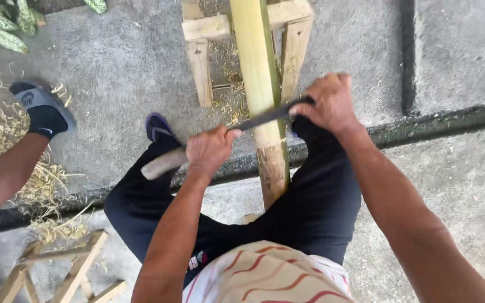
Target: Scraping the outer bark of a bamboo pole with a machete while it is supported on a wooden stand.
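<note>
A long pale green bamboo pole (260, 78) runs from between my legs up onto a wooden trestle (203, 50). A dark knife blade (265, 116) lies across the pole. My left hand (209, 150) grips the knife's pale wooden handle (161, 164) on the left of the pole. My right hand (329, 104) is closed over the blade's far end on the right of the pole. The pole's lower end (273, 174) is browner and stripped.
Another person's leg (7, 174) and foot in a black sock and grey sandal (43, 109) stand at left among bamboo shavings (40, 185). A second wooden frame (68, 272) lies at lower left. A dark drain groove (439, 120) crosses the concrete floor. Green leaves (4, 25) lie top left.
</note>
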